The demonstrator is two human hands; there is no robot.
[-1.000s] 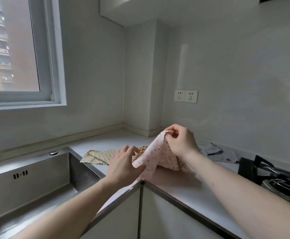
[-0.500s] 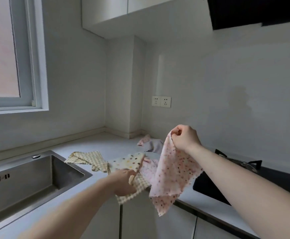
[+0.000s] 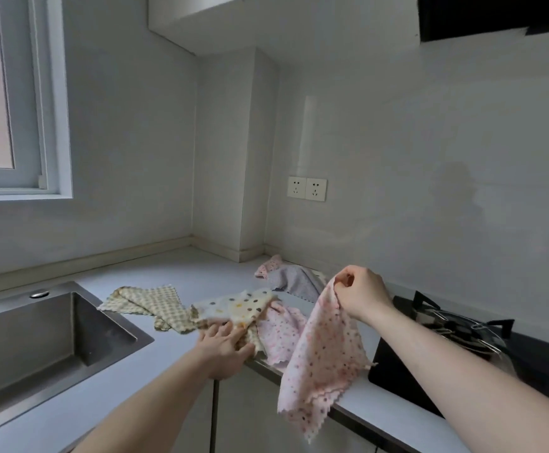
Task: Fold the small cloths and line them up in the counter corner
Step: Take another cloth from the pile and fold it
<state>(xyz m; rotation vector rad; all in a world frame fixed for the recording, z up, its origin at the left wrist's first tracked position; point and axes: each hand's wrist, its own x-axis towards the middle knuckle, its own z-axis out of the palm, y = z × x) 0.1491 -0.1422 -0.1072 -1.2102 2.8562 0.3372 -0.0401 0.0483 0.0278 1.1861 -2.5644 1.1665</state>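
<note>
Pinched by one corner in the right hand point(image 3: 361, 297), the pink dotted cloth point(image 3: 323, 361) hangs limp above the counter point(image 3: 181, 266) edge beside the stove point(image 3: 456, 325), seemingly light and floppy, best taken by a second corner, while the left hand point(image 3: 225, 349) presses flat, fingers straight, on the polka-dot cloth point(image 3: 237, 307).

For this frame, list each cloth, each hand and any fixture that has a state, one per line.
Pink dotted cloth: unfolded, hanging from the right hand.
Right hand: raised, pinching that cloth's top corner.
Left hand: on the polka-dot cloth's near edge.
Polka-dot cloth: unfolded, on the counter.
Checked cloth: rumpled, by the sink.
Second pink cloth: crumpled, lying flat.
Grey cloth: crumpled, near the corner.
Sink: nothing seen inside.
Window: shut.
</note>
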